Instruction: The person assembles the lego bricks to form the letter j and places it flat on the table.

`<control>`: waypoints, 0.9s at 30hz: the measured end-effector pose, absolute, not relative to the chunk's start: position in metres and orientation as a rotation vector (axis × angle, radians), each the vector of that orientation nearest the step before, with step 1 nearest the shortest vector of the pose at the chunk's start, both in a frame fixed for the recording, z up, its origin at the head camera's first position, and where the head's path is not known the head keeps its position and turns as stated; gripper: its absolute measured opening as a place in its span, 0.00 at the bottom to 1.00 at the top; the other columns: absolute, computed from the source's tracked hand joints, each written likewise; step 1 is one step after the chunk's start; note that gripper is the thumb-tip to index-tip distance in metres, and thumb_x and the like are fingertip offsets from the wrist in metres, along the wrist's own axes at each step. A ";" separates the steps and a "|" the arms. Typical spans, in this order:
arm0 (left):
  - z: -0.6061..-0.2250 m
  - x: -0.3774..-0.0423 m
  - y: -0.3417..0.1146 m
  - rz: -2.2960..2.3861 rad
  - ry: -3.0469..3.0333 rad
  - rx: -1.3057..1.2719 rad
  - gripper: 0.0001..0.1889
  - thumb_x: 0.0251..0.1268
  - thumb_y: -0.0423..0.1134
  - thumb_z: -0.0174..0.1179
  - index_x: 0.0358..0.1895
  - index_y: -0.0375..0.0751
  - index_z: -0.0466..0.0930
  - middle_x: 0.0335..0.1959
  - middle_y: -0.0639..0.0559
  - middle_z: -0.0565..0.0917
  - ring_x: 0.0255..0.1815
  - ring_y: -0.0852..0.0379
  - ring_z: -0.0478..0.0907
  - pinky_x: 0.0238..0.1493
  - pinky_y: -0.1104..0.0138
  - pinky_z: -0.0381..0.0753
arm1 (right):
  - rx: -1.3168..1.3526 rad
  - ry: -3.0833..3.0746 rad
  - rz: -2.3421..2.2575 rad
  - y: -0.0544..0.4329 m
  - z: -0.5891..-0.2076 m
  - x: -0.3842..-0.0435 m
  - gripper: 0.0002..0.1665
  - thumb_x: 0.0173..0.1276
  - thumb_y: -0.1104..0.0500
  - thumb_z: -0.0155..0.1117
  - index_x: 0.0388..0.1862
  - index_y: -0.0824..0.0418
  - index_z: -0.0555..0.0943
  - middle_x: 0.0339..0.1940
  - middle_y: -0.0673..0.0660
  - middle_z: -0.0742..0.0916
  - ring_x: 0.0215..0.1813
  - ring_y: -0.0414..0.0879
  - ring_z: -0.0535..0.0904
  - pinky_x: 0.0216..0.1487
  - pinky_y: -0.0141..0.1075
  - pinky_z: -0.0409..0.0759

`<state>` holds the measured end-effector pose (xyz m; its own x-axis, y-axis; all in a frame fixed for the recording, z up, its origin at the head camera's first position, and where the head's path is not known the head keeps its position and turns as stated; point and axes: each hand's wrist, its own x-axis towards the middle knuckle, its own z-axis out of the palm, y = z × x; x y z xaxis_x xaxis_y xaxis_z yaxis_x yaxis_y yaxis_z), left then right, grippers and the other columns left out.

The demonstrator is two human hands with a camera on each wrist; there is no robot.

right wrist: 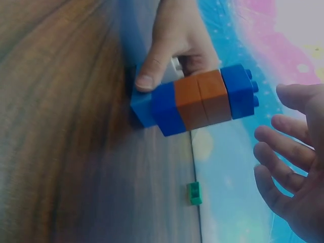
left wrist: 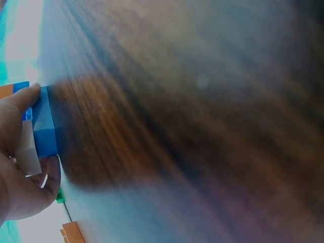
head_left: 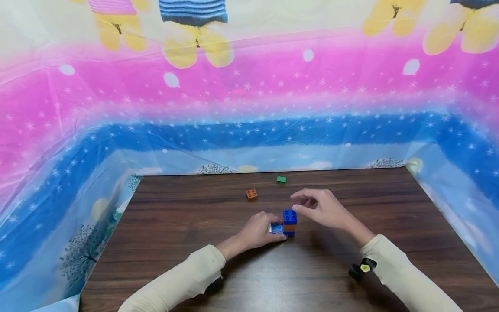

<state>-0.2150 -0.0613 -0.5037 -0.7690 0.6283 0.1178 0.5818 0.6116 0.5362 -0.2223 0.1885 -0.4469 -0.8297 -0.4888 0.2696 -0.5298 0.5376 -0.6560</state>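
Note:
A toy brick build [head_left: 290, 219] stands on the table. Its tower has a dark blue brick [right wrist: 169, 109] at the bottom, two orange bricks [right wrist: 202, 101] in the middle and a dark blue brick [right wrist: 239, 92] with bare studs on top. Light blue brick [left wrist: 44, 126] extends left from the tower's foot, and a white brick [left wrist: 28, 152] sits on it. My left hand [head_left: 255, 230] grips this low end between thumb and fingers. Just right of the tower top, my right hand [head_left: 321, 209] is raised with fingers loosely bent, holding nothing.
On the dark wooden table [head_left: 163, 216], a loose orange brick [head_left: 251, 194] lies behind the build. A small green brick [head_left: 281, 179] lies farther back, near the table's far edge. A patterned pink and blue cloth [head_left: 269, 125] hangs around the back and sides.

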 end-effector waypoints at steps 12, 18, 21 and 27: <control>-0.504 -0.214 -0.062 0.833 2.765 1.038 0.20 0.64 0.54 0.71 0.52 0.45 0.87 0.42 0.57 0.89 0.35 0.66 0.75 0.39 0.71 0.73 | 0.845 -2.774 1.156 0.181 -0.454 -0.256 0.16 0.72 0.48 0.69 0.56 0.50 0.85 0.49 0.49 0.90 0.47 0.40 0.85 0.47 0.41 0.84; -0.504 -0.213 -0.065 0.840 2.754 1.039 0.20 0.64 0.53 0.71 0.53 0.44 0.87 0.43 0.57 0.89 0.36 0.67 0.76 0.41 0.70 0.75 | 0.918 -2.791 1.126 0.171 -0.463 -0.271 0.20 0.71 0.47 0.70 0.58 0.52 0.84 0.51 0.57 0.90 0.48 0.44 0.86 0.48 0.45 0.84; -0.505 -0.213 -0.065 0.834 2.760 1.045 0.22 0.64 0.53 0.71 0.54 0.44 0.87 0.46 0.56 0.89 0.39 0.66 0.78 0.45 0.68 0.77 | 0.969 -2.791 1.063 0.167 -0.468 -0.280 0.22 0.71 0.48 0.70 0.59 0.56 0.84 0.50 0.59 0.90 0.45 0.45 0.87 0.46 0.45 0.85; -0.505 -0.214 -0.064 0.821 2.768 1.046 0.23 0.64 0.54 0.71 0.57 0.44 0.87 0.50 0.55 0.89 0.47 0.62 0.82 0.52 0.64 0.79 | 1.026 -2.791 1.012 0.161 -0.478 -0.298 0.25 0.69 0.50 0.72 0.60 0.60 0.84 0.50 0.60 0.89 0.41 0.44 0.87 0.45 0.45 0.85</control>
<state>-0.2137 -0.0641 -0.5050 -0.7659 0.6320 0.1185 0.5943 0.6255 0.5055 -0.2976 0.1605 -0.4780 -0.7865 -0.5806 0.2104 -0.5806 0.5789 -0.5725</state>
